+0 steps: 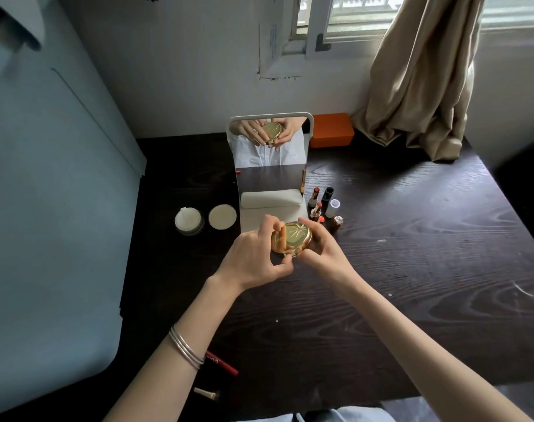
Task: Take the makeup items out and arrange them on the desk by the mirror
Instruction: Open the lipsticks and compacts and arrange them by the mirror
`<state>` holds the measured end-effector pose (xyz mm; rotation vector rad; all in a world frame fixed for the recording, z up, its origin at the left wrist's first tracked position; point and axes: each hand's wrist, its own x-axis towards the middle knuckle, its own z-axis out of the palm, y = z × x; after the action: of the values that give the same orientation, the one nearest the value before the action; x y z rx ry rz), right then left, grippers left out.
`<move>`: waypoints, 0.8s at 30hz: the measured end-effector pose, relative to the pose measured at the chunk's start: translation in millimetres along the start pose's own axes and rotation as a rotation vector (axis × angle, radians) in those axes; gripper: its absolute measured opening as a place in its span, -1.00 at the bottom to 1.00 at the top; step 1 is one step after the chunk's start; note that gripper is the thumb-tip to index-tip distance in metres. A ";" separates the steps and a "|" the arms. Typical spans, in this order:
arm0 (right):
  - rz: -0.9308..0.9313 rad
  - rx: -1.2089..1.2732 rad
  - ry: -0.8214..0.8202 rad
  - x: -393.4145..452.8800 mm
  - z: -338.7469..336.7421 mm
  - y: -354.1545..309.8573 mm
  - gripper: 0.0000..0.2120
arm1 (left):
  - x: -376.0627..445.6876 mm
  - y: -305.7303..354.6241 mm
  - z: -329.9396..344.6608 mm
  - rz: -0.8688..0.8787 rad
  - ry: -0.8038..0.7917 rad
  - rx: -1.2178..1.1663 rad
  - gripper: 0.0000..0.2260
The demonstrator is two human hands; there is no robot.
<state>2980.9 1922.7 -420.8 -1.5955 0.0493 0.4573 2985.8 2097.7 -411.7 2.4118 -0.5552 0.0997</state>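
My left grip [253,254] and right grip [320,245] pinch the gold compact [293,239] above the surface [412,269] | lipsticks [323,205], jar [189,222] placed by mirror [270,153] | compact, brush [205,393], red pencil [221,363] remain.

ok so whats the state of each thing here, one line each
round gold compact: closed, held above the desk
left hand: grips the compact
right hand: grips the compact
white cream jar: open, lid beside it
round white lid: off, lying flat
lipsticks: uncapped, upright
white-framed mirror: upright
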 end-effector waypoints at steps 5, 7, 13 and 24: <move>0.011 -0.011 -0.039 0.3 -7.3 -6.2 -0.46 | -3.1 2.9 1.2 -0.050 0.075 -0.173 -0.54; 0.013 0.001 -0.061 -0.8 -8.0 -9.1 -0.47 | -3.5 2.0 1.6 -0.042 0.100 -0.190 -0.53; -0.008 -0.056 -0.077 2.5 -6.9 -19.7 -0.48 | -4.6 2.1 2.3 -0.039 0.209 -0.316 -0.54; -0.008 -0.088 -0.110 -6.7 0.6 -16.9 -0.46 | -7.1 -3.7 6.0 0.168 0.256 -0.072 -0.63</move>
<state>2979.8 1923.1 -402.6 -1.6529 -0.0615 0.5470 2980.5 2099.2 -420.0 2.2349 -0.6288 0.4463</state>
